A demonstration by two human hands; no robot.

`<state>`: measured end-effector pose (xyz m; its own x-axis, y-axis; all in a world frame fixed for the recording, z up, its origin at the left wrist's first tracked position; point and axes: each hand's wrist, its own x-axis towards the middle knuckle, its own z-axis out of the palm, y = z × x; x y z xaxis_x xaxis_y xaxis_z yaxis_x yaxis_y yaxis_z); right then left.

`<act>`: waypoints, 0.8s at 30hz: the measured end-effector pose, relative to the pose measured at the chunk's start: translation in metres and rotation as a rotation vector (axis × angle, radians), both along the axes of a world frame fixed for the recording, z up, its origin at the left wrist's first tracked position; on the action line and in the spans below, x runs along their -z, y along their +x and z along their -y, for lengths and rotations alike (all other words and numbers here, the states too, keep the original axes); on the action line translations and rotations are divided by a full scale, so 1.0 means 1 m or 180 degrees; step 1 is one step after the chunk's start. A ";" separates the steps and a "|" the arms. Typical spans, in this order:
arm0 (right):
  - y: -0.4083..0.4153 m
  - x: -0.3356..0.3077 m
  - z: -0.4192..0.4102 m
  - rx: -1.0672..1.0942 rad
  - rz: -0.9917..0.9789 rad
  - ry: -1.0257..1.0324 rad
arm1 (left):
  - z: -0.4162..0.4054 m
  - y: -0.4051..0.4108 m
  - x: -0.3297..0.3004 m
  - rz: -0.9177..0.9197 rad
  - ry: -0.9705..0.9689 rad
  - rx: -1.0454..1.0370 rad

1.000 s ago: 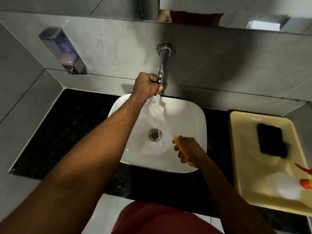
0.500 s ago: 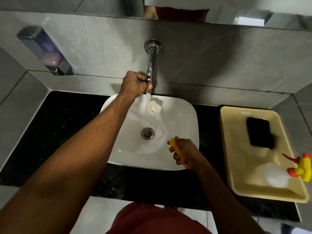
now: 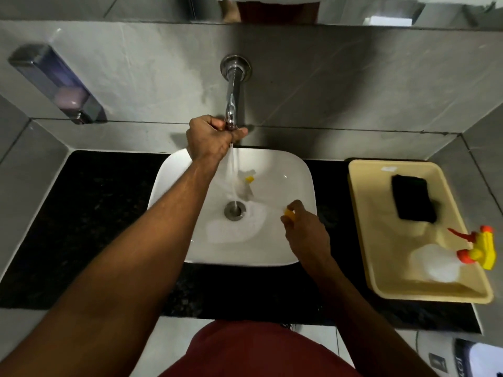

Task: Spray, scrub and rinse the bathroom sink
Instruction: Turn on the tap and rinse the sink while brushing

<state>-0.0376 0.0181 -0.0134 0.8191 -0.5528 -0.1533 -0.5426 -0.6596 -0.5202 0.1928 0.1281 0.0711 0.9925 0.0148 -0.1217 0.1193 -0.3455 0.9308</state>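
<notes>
A white basin [image 3: 283,248] sits on a black counter. Water runs from the chrome wall tap [image 3: 233,91] down to the drain [image 3: 234,210]. My left hand [image 3: 209,138] is closed around the tip of the tap. Over the basin's right side, my right hand [image 3: 306,232] grips a yellow scrubber [image 3: 289,213], mostly hidden by the fingers. A small yellow reflection shows on the wet bowl behind the stream.
A cream tray [image 3: 364,240] at the right holds a black sponge [image 3: 413,201] and a spray bottle [image 3: 441,262] with a yellow and orange trigger. A soap dispenser [image 3: 58,83] hangs on the left wall. Black counter [image 3: 103,213] lies left of the basin.
My right hand with the scrubber has shifted right, toward the basin's right rim. The water stream has thinned. My left hand stays on the tap.
</notes>
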 end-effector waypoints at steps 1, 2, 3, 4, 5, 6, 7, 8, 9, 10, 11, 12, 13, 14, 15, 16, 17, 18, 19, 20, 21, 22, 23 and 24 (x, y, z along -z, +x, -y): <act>0.000 0.000 -0.003 -0.0060 0.0003 -0.0182 | 0.003 -0.003 0.001 0.0044 0.0051 -0.0118; 0.001 0.001 -0.005 -0.0107 -0.0012 -0.0315 | 0.005 -0.005 0.001 0.0103 0.0148 -0.0216; 0.000 0.001 -0.006 -0.0124 -0.0015 -0.0391 | 0.007 -0.007 0.002 0.0174 0.0265 -0.0281; 0.000 0.001 -0.006 -0.0106 0.0006 -0.0416 | 0.009 -0.009 0.004 0.0244 0.0362 -0.0314; 0.000 0.001 -0.005 -0.0086 0.0044 -0.0424 | 0.010 -0.009 0.005 0.0307 0.0431 -0.0324; 0.000 0.000 -0.004 -0.0091 0.0076 -0.0439 | 0.011 -0.009 0.006 0.0355 0.0487 -0.0326; 0.000 -0.002 -0.003 -0.0099 0.0101 -0.0448 | 0.011 -0.009 0.006 0.0394 0.0523 -0.0315; 0.001 -0.003 -0.002 -0.0096 0.0130 -0.0429 | 0.011 -0.009 0.006 0.0442 0.0542 -0.0301; 0.000 -0.005 0.000 -0.0060 0.0157 -0.0338 | 0.010 -0.008 0.007 0.0495 0.0561 -0.0299; -0.002 -0.007 0.002 0.0050 0.0221 -0.0137 | 0.011 -0.009 0.010 0.0546 0.0568 -0.0309; -0.007 -0.009 0.006 0.0220 0.0337 0.0150 | 0.011 -0.011 0.014 0.0548 0.0506 -0.0361; -0.015 -0.010 0.012 0.0420 0.0488 0.0424 | 0.015 -0.017 0.020 0.0505 0.0312 -0.0489; -0.025 -0.012 0.020 0.0626 0.0659 0.0609 | 0.019 -0.028 0.027 0.0439 0.0042 -0.0689; -0.037 -0.012 0.028 0.0843 0.0822 0.0686 | 0.022 -0.044 0.037 0.0438 -0.0172 -0.0920; -0.053 -0.012 0.041 0.1099 0.0975 0.0689 | 0.032 -0.065 0.049 0.0545 -0.0255 -0.1031; -0.068 -0.011 0.057 0.1345 0.1068 0.0649 | 0.043 -0.090 0.062 0.0684 -0.0243 -0.0936; -0.084 -0.007 0.075 0.1556 0.1081 0.0607 | 0.057 -0.118 0.076 0.0796 -0.0201 -0.0653; -0.096 -0.004 0.095 0.1740 0.1040 0.0566 | 0.075 -0.147 0.089 0.0874 -0.0100 -0.0236; -0.105 0.001 0.114 0.1905 0.0947 0.0557 | 0.091 -0.173 0.101 0.0957 0.0083 0.0245; -0.112 0.007 0.134 0.2066 0.0786 0.0535 | 0.110 -0.198 0.112 0.1018 0.0342 0.0770; -0.117 0.015 0.152 0.2196 0.0612 0.0512 | 0.129 -0.219 0.122 0.1081 0.0672 0.1315; -0.119 0.023 0.167 0.2314 0.0415 0.0488 | 0.147 -0.236 0.132 0.1174 0.1053 0.1861; -0.122 0.032 0.177 0.2396 0.0224 0.0457 | 0.163 -0.250 0.143 0.1300 0.1444 0.2340; -0.121 0.041 0.183 0.2426 0.0068 0.0440 | 0.173 -0.259 0.153 0.1436 0.1792 0.2705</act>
<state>-0.1589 -0.1645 -0.0542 0.2237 -0.9420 -0.2504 -0.8094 -0.0364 -0.5861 -0.0665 -0.0450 -0.0819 0.6578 -0.7506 0.0629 -0.6660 -0.5405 0.5141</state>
